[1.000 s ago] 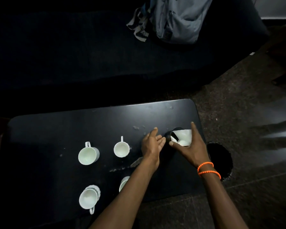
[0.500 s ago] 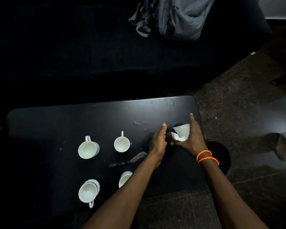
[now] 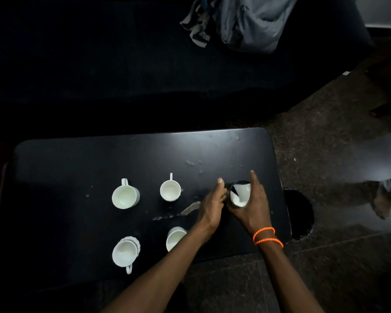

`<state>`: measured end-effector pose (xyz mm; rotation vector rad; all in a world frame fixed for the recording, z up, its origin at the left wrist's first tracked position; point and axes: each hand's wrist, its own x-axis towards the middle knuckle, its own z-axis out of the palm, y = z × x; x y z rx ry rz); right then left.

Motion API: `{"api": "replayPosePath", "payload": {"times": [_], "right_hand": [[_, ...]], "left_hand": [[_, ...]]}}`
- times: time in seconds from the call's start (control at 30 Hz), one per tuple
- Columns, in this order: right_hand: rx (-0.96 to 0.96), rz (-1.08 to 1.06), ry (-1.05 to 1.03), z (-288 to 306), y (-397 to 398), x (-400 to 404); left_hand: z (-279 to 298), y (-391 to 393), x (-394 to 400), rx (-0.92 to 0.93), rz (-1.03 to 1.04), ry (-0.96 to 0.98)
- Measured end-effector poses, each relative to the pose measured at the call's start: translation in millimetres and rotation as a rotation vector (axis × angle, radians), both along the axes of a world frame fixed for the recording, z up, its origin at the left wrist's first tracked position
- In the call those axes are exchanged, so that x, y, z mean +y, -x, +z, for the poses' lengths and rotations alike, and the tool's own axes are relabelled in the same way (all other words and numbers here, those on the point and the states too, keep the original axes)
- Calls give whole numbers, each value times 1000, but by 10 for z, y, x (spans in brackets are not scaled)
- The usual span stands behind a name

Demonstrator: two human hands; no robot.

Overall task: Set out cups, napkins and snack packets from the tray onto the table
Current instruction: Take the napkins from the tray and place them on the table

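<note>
A dark round napkin holder (image 3: 240,195) with white napkins in it stands near the right end of the black table (image 3: 77,159). My right hand (image 3: 255,206) wraps around its right and near side, index finger pointing away. My left hand (image 3: 212,202) holds its left side, thumb up. Several white cups stand on the table: one far left (image 3: 125,197), one far middle (image 3: 170,190), one near left (image 3: 125,253), and one near middle (image 3: 175,238) partly hidden by my left forearm.
A dark round object (image 3: 299,213) lies on the floor just past the table's right edge. Behind the table is a dark sofa with a grey backpack (image 3: 253,21). A person's foot (image 3: 384,199) shows at the right. The tabletop has a chipped patch (image 3: 190,207).
My left hand has closed in against the holder's left side. My right hand has wrapped further round the holder, and both hands with the holder sit slightly further from me.
</note>
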<state>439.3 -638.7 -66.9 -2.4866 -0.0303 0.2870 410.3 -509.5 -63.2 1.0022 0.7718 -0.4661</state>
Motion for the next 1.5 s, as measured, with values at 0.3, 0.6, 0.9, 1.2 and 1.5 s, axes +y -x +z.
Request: {"api": "replayPosePath", "payload": {"times": [0.3, 0.6, 0.9, 1.2, 1.5], "right_hand": [[88, -48, -11, 79, 468, 399], [89, -34, 73, 14, 569, 500], [88, -46, 107, -66, 588, 498], [106, -57, 187, 27, 573, 554], [-236, -58, 293, 266, 784, 1328]], "left_hand": [[37, 499, 287, 65, 86, 34], [-35, 625, 362, 48, 79, 86], [-30, 673, 419, 33, 38, 118], [57, 697, 664, 23, 91, 147], [381, 879, 1944, -8, 390, 121]]}}
